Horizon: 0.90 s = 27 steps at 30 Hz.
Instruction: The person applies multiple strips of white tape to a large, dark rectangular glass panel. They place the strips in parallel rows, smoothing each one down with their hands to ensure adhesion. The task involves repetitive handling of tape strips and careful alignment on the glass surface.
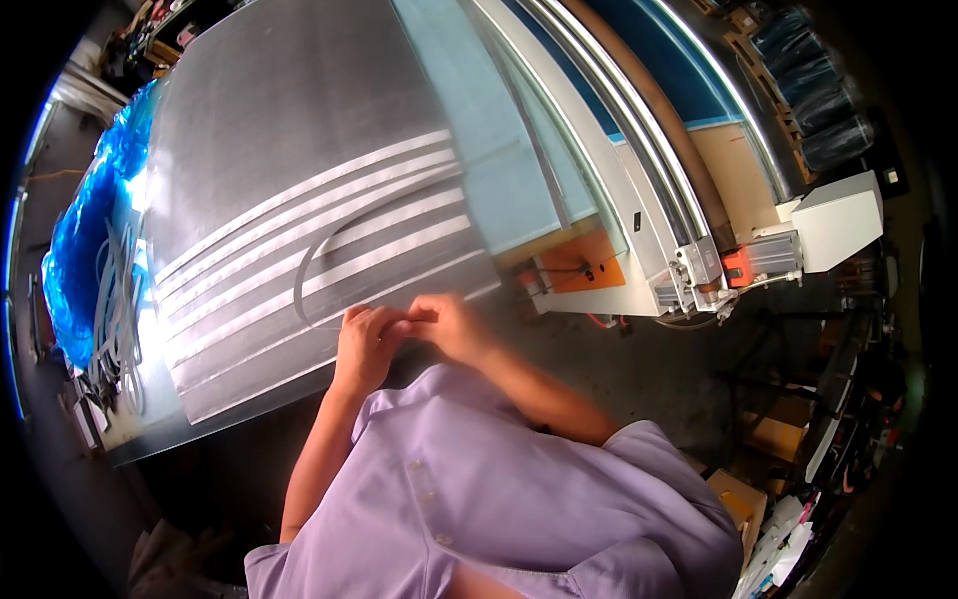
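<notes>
**Worktable station, lit workshop: loose strip at hands, grip unverified**

Table [150, 436] fills the upper-left half of frame; dark grey sheet [289, 90] lies on it, crossed by pale bands [419, 208] in the lower part. Machine w/ rails [639, 190] stands upper right.

Position: loose grey strip [297, 290] lies over the banded area, centre-left of frame, curling down twd L hand [364, 334]. R hand [439, 319] meets it at lower centre; fingertips of both are together, fingers bent. Cannot tell if strip end is pinched b/w them; fingers hide the contact, R hand slightly blurred.

Risks (judgement): strip poss. kinks or twists at its tight curl if pulled sharply. Strip end may slip if held only by fingertips. Sheet may drag or crease if strip is caught on it. Bundle of pale strips [118, 309], far left beside blue plastic [75, 260], could snag if disturbed, being loosely heaped.

Qty:
- Hands: 2.
- Sheet: 1 seen; layers below, if any, n/a to view.
- Loose strip over sheet: 1.
- Pale bands: approx. 6; strip crosses some, count not firm.
- Bundle: 1; pcs. overlap, uncountable.
- Orange panel [599, 262], right of centre: 1.
- Black-wrapped rolls [823, 105], upper right: approx. 4.
</notes>
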### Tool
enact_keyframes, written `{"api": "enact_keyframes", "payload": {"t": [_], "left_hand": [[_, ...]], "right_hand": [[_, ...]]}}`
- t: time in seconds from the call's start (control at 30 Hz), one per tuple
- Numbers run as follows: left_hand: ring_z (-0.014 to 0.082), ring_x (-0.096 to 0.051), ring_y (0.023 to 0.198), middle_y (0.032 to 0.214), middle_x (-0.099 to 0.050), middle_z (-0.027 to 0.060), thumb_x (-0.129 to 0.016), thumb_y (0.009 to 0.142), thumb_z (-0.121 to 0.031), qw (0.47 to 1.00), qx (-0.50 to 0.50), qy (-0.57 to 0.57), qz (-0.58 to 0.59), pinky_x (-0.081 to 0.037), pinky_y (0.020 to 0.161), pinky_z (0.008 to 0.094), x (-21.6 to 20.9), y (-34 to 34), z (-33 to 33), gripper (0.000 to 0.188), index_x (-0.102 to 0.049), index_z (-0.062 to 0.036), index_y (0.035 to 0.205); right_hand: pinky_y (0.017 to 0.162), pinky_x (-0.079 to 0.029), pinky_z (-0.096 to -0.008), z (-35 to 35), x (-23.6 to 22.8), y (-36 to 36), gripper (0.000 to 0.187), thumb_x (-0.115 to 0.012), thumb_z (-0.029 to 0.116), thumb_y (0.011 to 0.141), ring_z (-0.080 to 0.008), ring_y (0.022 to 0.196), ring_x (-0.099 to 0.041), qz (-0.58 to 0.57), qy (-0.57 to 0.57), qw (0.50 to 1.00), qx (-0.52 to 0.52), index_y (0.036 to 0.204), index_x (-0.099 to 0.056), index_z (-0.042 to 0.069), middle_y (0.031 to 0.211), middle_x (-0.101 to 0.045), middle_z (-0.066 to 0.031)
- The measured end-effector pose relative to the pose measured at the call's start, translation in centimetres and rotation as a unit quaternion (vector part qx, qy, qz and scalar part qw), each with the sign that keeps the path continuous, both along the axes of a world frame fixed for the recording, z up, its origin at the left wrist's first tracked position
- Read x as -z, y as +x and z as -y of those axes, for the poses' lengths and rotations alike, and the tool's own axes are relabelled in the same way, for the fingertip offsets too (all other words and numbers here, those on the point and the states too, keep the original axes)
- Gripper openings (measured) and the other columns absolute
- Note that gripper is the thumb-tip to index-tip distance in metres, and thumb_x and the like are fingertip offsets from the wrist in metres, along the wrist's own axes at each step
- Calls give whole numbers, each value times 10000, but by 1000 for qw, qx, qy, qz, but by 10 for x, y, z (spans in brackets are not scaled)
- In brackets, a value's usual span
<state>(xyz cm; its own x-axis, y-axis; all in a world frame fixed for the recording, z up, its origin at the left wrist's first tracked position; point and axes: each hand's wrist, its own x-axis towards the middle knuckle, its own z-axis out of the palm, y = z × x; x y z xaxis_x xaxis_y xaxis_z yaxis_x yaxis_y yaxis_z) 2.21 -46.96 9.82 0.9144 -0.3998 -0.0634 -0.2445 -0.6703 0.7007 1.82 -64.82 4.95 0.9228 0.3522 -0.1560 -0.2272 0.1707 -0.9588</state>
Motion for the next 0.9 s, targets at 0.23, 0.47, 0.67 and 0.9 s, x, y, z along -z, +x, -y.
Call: {"api": "enact_keyframes", "payload": {"t": [0.23,0.47,0.67,0.9], "left_hand": [[249,-586,710,741,-647,110,-678,895,-186,993,-37,-57,-99,-472,759,359,-43,-7,5,167,-683,-30,836],[83,-530,702,756,-644,22,-699,948,-299,860,-39,-391,-326,-429,655,254,-65,-12,20,303,-631,-34,817],[104,-566,714,827,-698,65,-689,957,-265,854,-39,-400,-331,-458,682,255,-54,-19,10,275,-639,-24,833],[121,-598,727,797,-696,74,-688,958,-277,870,-78,-365,-323,-457,694,258,-51,-27,-1,290,-637,-24,824]], "right_hand": [[751,-543,-313,33,-36,-14,235,-720,231,929,-177,789,-683,-236,325,916,-23,1012,-675,16,826,-689,-73],[712,-536,-318,33,-22,-13,275,-708,228,935,-207,790,-661,-194,451,861,-133,1100,-668,13,897,-704,-114],[649,-515,-295,26,-31,-9,314,-690,308,947,-191,746,-634,-193,471,842,-179,1033,-653,9,840,-675,-92],[681,-533,-315,26,-50,1,384,-696,373,936,-201,760,-645,-236,371,876,-199,1009,-628,3,840,-662,-106]]}}
